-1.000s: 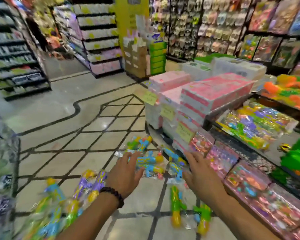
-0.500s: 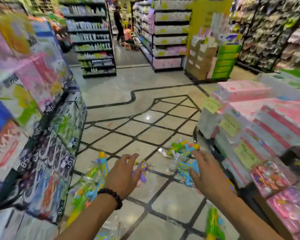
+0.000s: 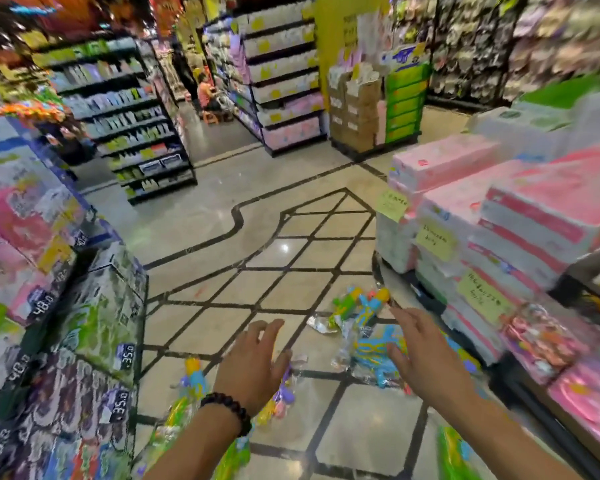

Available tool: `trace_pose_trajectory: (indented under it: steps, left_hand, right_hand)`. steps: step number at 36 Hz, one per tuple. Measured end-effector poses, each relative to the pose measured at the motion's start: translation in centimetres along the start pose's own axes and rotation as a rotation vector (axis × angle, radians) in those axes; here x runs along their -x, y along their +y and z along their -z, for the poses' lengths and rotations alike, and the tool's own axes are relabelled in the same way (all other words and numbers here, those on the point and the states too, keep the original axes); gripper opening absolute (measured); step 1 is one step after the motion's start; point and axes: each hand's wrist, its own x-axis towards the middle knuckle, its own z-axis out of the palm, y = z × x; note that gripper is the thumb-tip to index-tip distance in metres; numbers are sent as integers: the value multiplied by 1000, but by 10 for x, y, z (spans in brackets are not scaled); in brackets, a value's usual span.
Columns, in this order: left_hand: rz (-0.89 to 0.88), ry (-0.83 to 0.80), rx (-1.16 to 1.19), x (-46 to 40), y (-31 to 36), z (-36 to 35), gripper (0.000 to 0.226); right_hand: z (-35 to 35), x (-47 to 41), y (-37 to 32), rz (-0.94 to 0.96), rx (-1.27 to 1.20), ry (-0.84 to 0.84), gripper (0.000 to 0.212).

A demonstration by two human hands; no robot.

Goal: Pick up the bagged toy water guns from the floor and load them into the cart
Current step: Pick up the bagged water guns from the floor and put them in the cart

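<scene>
Hands spread, holding nothing: right hand (image 3: 426,362) nearest the blue bagged water gun (image 3: 378,351) lying crosswise just left of it; left hand (image 3: 253,368) farther.

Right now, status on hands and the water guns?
Left hand open, right hand open, both empty. Bagged water guns on floor. Nothing blocking.

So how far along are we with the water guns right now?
Nothing looks loaded; no cart is in view. Both hands are empty and open: left hand over a purple bagged gun, right hand over the blue bagged guns. More bags lie on the floor, all left to collect.
</scene>
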Motion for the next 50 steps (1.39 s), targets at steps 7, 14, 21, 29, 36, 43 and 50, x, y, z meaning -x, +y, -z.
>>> trace_pose_trajectory:
  steps: [7, 14, 21, 29, 36, 43, 50]
  left_hand:
    - [-190, -39, -2, -98, 84, -26, 57]
    - [-317, -93, 53, -160, 138, -61, 55]
    - [-383, -197, 57, -223, 152, -93, 56]
    - [-469, -287, 49, -313, 149, -136, 56]
    - [-575, -384, 51, -421, 129, -171, 62]
    - [-664, -494, 30, -509, 100, -217, 62]
    - [-800, -509, -92, -548, 86, -278, 65]
  right_hand:
    - [33, -36, 76, -139, 23, 60, 58]
    - [55, -50, 140, -281, 41, 23, 63]
    - [56, -71, 169, -369, 38, 74, 61]
    - [26, -123, 190, -487, 42, 69, 61]
    - [-16, -194, 189, -657, 32, 63, 66]
    - [-72, -260, 179, -784, 45, -48, 68]
    - [-131, -300, 193, -761, 30, -176, 70]
